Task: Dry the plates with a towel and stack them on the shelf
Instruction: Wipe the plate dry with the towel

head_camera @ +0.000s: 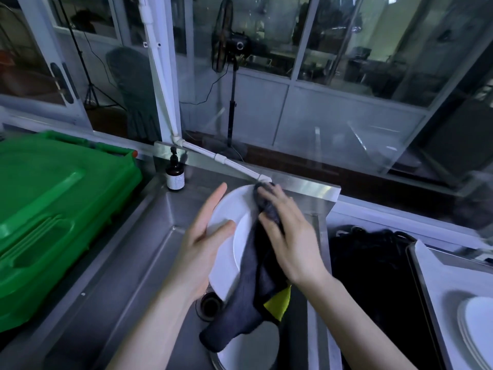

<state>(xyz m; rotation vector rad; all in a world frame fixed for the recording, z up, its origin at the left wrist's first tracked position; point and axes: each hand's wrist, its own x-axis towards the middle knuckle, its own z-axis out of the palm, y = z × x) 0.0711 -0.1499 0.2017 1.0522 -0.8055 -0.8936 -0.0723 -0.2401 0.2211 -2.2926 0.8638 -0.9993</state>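
Note:
I hold a white plate (234, 209) tilted above the steel sink (149, 252). My left hand (205, 236) grips its left rim, with the thumb on the face and the fingers behind. My right hand (288, 236) presses a dark grey towel (250, 297) with a yellow tag against the plate's right side. The towel's loose end hangs down over another plate (248, 351) lying in the sink bottom. A stack of white plates (477, 329) sits on the white surface at the far right.
A green plastic bin lid (53, 209) fills the left side. A brown pump bottle (175, 174) stands at the sink's back corner beside a white pipe (234, 165). Next to the sink on the right is a dark basin (378, 276). The drain (209, 305) shows below the plate.

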